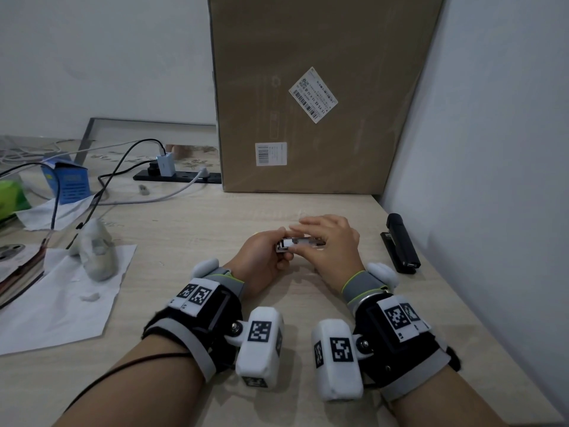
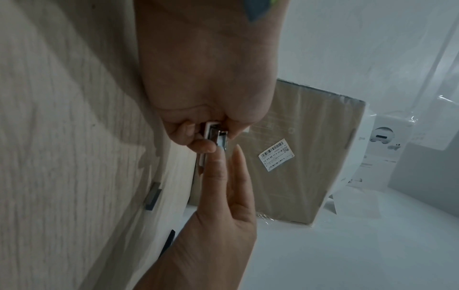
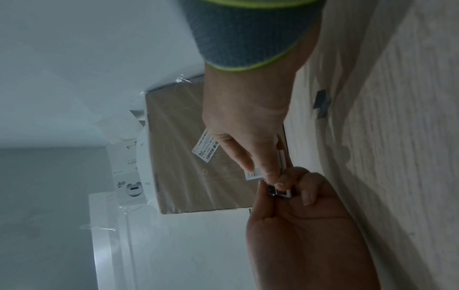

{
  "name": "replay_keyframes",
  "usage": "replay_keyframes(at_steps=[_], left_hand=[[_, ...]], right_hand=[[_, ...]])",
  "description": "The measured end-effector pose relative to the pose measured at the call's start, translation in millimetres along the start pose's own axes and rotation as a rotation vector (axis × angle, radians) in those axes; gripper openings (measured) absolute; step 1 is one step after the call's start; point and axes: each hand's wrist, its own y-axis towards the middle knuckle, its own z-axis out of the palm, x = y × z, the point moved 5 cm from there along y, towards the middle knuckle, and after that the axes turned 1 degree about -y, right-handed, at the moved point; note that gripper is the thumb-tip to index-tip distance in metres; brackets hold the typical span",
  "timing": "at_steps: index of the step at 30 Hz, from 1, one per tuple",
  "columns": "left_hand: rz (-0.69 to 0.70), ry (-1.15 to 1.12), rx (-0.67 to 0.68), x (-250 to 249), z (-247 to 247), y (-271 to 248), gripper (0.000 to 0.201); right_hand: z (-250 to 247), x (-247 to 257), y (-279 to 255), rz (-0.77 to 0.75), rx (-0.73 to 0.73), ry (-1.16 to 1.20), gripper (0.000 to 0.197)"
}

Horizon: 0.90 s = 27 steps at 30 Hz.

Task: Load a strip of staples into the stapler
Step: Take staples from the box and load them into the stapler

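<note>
A: What is held, and why that way?

B: A small white staple box [image 1: 298,244] is held between both hands just above the table [image 1: 191,229], at about six o'clock from the big cardboard box [image 1: 311,87]. It is gripped at one end by the curled fingers and thumb of the left hand [image 1: 261,257]. The other end is pinched by the thumb and forefinger of the right hand [image 1: 332,245], its remaining fingers left extended. Judged from this, the box is steadied by one hand so that its contents can be drawn out by the other.

A: What is seen inside it?

B: In the left wrist view a metallic strip of staples [image 2: 221,140] is seen at the open end of the white box. How many strips are inside cannot be told.

A: And the stapler?

B: The black stapler [image 1: 400,243] is left lying closed on the table at three o'clock from the hands, near the wall [image 1: 492,149], untouched. Loading is judged not yet begun.

A: Anything else nearby?

B: A blue carton [image 1: 68,180] with its flap raised is seen at ten o'clock; its contents are hidden.
</note>
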Motion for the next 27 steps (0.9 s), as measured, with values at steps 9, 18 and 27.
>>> replay_keyframes(at_steps=[9, 18, 27], left_hand=[[0.009, -0.178, -0.132, -6, -9, 3, 0.033], [-0.031, -0.208, -0.093, -6, -9, 4, 0.048], [-0.036, -0.072, 0.066, -3, 1, -2, 0.029]], right_hand=[[-4, -20, -3, 0.416, -0.147, 0.554, 0.038], [10, -2, -6, 0.41, 0.169, 0.733, 0.04], [18, 7, -8, 0.232, 0.317, 0.668, 0.044]])
